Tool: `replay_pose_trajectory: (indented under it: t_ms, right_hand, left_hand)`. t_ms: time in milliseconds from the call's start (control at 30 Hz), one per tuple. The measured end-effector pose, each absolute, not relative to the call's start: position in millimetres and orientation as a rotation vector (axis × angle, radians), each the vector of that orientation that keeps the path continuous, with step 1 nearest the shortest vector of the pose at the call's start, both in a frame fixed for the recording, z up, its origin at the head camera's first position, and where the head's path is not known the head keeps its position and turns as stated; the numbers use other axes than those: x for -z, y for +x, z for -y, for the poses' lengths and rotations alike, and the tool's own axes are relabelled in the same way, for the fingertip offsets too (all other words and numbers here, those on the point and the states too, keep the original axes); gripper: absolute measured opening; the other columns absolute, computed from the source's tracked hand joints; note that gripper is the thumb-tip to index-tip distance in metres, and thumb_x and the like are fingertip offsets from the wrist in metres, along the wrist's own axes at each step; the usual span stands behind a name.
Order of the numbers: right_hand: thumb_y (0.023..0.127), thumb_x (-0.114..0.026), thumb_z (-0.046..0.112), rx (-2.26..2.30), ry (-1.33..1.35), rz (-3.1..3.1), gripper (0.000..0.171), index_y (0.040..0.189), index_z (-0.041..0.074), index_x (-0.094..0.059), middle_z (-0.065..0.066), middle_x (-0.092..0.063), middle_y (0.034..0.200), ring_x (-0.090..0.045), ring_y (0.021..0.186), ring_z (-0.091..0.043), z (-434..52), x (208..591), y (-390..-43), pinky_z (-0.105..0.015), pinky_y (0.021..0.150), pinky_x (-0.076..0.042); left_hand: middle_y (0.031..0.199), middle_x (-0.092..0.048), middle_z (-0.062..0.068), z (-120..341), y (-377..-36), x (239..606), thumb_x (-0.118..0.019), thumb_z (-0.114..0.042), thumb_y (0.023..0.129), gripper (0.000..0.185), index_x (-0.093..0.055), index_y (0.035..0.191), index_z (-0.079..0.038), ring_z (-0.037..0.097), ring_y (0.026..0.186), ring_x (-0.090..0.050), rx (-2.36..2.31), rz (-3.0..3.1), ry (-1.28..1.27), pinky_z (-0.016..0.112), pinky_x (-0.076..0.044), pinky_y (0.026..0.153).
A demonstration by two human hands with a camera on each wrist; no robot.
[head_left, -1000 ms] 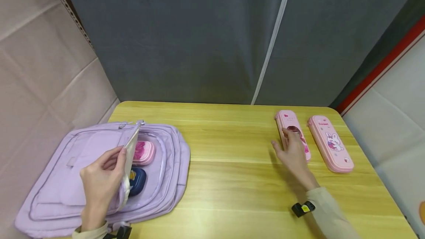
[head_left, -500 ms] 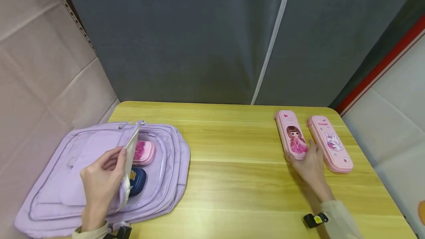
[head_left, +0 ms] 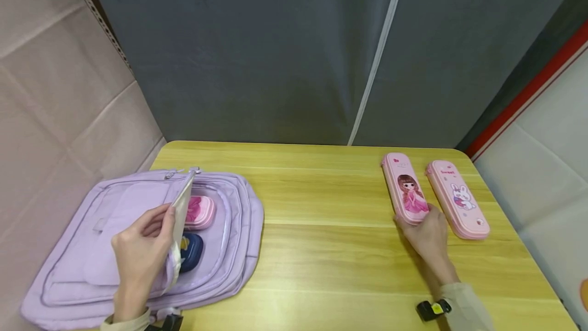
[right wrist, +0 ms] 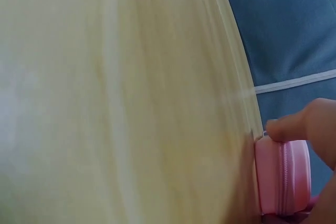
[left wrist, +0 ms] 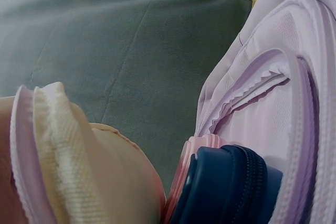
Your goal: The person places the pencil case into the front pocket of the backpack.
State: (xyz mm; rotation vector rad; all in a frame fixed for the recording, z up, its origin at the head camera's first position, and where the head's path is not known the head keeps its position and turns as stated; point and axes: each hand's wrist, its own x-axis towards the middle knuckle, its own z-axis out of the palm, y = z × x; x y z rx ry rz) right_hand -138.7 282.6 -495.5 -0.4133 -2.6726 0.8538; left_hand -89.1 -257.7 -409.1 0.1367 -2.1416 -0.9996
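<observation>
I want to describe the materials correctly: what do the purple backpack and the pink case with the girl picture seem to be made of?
The purple backpack looks like soft woven fabric, matte, with stitched seams and folds. The pink case, gripped at its near end by the right hand, seems a semi-rigid shell with a smooth printed cover and a zipper along its edge; possibly moulded foam or plastic.

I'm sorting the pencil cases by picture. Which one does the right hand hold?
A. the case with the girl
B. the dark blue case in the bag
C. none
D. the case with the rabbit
A: the right hand grips the near end of the case with the girl; the rabbit case lies untouched beside it.
</observation>
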Motion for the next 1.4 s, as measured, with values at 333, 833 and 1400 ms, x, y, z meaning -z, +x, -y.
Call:
replay_pose_trajectory:
  t_ms: [333, 833, 1400]
  right_hand:
    - [0.082, -0.080, 0.023, -0.876, -0.449, 2.642, 0.080, 0.137, -0.021, -0.041, -0.042, -0.050, 0.123, -0.049, 0.112, -0.056, -288.6, 496.8, -136.3, -0.068, 0.099, -0.041]
    - [0.084, -0.076, 0.021, -0.893, -0.407, 2.550, 0.074, 0.138, -0.017, -0.042, -0.039, -0.051, 0.125, -0.048, 0.115, -0.055, -279.6, 487.5, -134.3, -0.065, 0.101, -0.038]
    - [0.082, -0.081, 0.019, -0.979, -0.275, 2.599, 0.077, 0.140, -0.013, -0.044, -0.037, -0.053, 0.128, -0.051, 0.119, -0.052, -243.7, 473.2, -138.4, -0.066, 0.107, -0.040]
  left_hand:
    - [0.085, -0.074, 0.028, 260.3, -87.9, 404.1, -0.076, -0.004, 0.087, 0.014, -0.079, 0.096, 0.005, -0.026, 0.069, -0.057, 1.000, 2.102, 0.143, -0.001, -0.050, 0.061]
    - [0.085, -0.074, 0.028, 262.9, -87.2, 407.1, -0.075, -0.005, 0.088, 0.016, -0.076, 0.096, 0.009, -0.027, 0.067, -0.055, 0.983, 2.122, 0.167, 0.000, -0.051, 0.060]
    - [0.084, -0.074, 0.028, 263.8, -88.8, 408.6, -0.075, -0.008, 0.088, 0.016, -0.078, 0.096, 0.006, -0.026, 0.066, -0.056, 0.979, 2.134, 0.191, 0.000, -0.051, 0.060]
